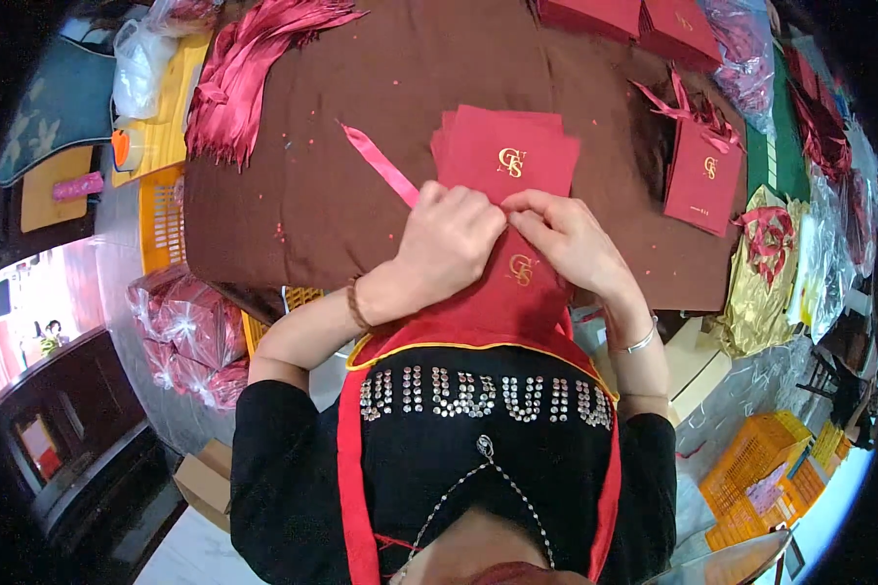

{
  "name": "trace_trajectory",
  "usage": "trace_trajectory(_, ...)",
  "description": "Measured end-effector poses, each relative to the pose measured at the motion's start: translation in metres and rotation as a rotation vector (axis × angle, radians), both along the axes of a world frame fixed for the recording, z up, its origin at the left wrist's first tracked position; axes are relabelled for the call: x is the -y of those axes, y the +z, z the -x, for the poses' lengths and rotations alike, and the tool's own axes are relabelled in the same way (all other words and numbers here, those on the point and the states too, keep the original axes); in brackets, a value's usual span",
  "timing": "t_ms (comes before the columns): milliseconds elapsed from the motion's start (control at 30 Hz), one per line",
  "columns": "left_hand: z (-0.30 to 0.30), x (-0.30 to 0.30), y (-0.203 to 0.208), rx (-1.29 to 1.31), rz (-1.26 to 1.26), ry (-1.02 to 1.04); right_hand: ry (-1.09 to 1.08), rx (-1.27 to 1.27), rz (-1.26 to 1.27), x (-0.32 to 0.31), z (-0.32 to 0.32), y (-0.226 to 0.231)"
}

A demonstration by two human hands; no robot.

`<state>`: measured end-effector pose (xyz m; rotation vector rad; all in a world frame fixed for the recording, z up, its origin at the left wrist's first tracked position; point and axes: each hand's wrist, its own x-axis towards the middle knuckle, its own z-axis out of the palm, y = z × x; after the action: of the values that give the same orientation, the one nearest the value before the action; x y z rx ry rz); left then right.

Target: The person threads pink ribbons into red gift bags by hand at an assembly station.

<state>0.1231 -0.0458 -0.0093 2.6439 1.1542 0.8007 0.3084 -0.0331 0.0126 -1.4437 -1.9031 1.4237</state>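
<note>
In front of me lies a pile of flat red paper bags (468, 125) with gold emblems. At their near edge my left hand (449, 239) is closed, and a pink ribbon (380, 164) runs out from its fist toward the upper left. My right hand (566, 239) meets it there, thumb and forefinger pinched together; what sits between these fingertips is too small to make out. Below the hands hangs another red panel with a gold emblem (522, 270). Both wrists wear bracelets.
A bundle of pink ribbons (239, 83) lies on the brown tablecloth (351, 58) at the far left. Red bags with ribbon handles (698, 175) form a stack at the right. Further red bags (595, 18) lie at the far edge. Orange crates (751, 468) stand lower right.
</note>
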Motion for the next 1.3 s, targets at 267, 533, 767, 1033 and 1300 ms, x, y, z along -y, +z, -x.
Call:
trace_trajectory(267, 0.026, -0.055, 0.004, 0.395, 1.000, -0.254, 0.032, -0.039, -0.040, 0.007, 0.009, 0.026)
trace_trajectory(533, 0.018, -0.095, 0.016, 0.010, 1.195, -0.902, 0.095, -0.103, -0.185, 0.016, 0.007, 0.028)
trace_trajectory(767, 0.005, -0.098, 0.017, 0.005, 1.351, -0.890, 0.023, -0.128, -0.198, 0.016, 0.003, 0.025)
trace_trajectory(1033, 0.013, -0.087, 0.007, 0.124, 1.101, -0.605, 0.073, -0.171, -0.256, 0.006, 0.003, 0.009)
trace_trajectory(1300, 0.013, -0.097, 0.006, 0.384, 0.772, -0.120, 0.019, -0.141, -0.059, 0.006, -0.001, 0.010)
